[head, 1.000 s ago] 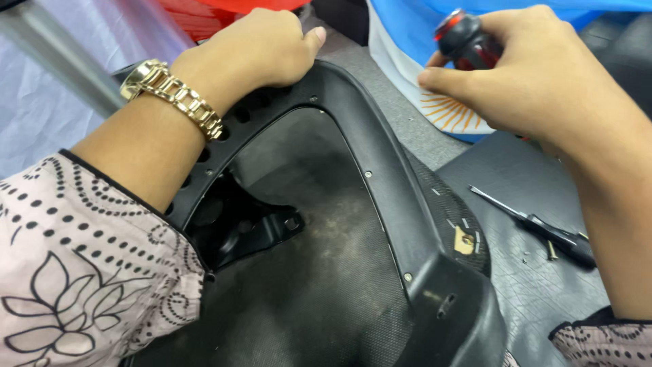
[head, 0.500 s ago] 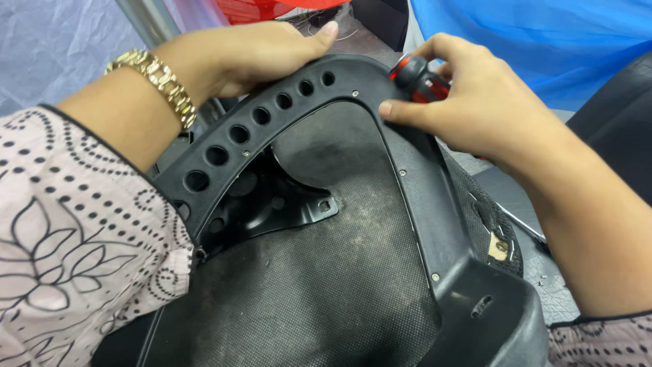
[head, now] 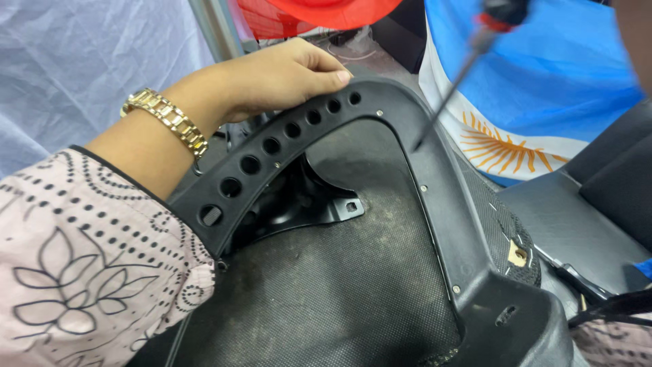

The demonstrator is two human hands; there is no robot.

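My left hand, with a gold watch on its wrist, grips the top curve of a black plastic frame that has a row of round holes along its left arm. A screwdriver with a red and black handle slants down from the top edge, its tip touching the frame's right arm near a small screw. Only a strip of my right hand shows at the top right corner; it holds the screwdriver's handle mostly out of frame. Under the frame lie a dark textured mat and a black metal bracket.
A blue and white cloth with a yellow sun emblem hangs behind the frame. A black padded seat is at the right, with a black tool lying on it. A pale sheet, a grey pole and a red object stand behind.
My right hand has lifted from the frame's top toward the upper right, and the screwdriver now stands with its tip on the frame's right arm. My left hand keeps its grip.
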